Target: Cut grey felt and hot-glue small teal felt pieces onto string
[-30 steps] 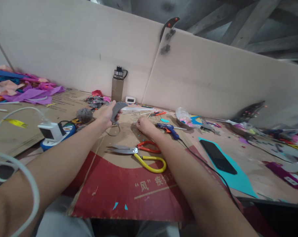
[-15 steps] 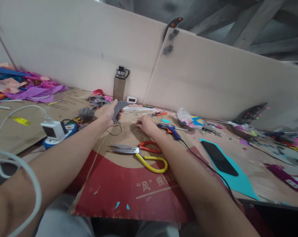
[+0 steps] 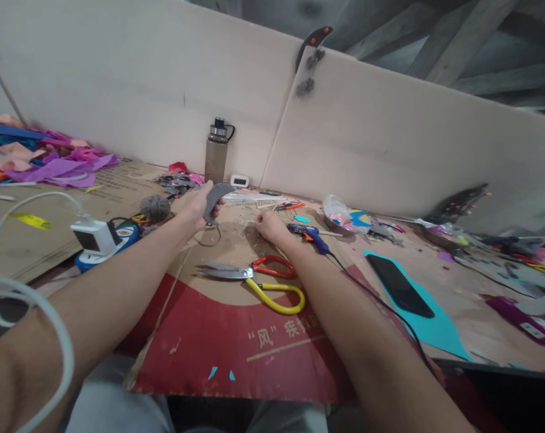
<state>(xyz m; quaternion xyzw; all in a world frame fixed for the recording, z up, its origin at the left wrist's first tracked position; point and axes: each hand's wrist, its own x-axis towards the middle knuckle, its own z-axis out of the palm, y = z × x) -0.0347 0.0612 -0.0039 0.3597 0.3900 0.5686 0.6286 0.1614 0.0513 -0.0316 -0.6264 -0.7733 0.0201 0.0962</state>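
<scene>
Head view: left hand (image 3: 195,210) and right hand (image 3: 272,228) sit well back from the near edge of the cardboard (image 3: 200,343), scissors (image 3: 243,275) between.
Room: a gap parts the hands.
Gray curved piece (image 3: 215,201): gripped in the left hand, long way slanting up, thin tip pointing right.
Right hand: curled; cannot tell if it holds anything.

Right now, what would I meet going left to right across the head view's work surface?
Yellow scrap, white plug adapter, gray yarn ball, left hand holding a curved gray piece, right hand, blue glue gun, black phone, magenta item.
</scene>
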